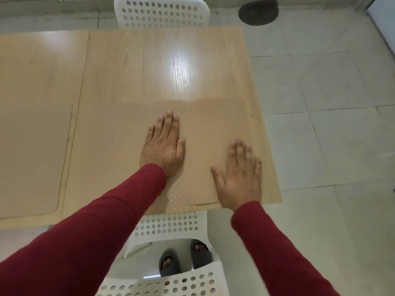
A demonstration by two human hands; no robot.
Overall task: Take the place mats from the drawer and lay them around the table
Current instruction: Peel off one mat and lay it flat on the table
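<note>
A tan, textured place mat (205,124) lies flat at the near right end of the light wooden table (162,65). My left hand (163,144) rests palm down on the mat's middle, fingers together and extended. My right hand (240,176) lies flat near the mat's right front corner, fingers spread and blurred by motion. Neither hand holds anything. A second tan place mat (32,157) with a rounded corner lies flat on the table's left part. Red sleeves cover both arms.
A white perforated chair (171,225) is pushed under the near table edge below my hands. Another white perforated chair (162,12) stands at the far side. Pale floor tiles (324,124) lie to the right. A dark round object (258,11) sits on the floor far right.
</note>
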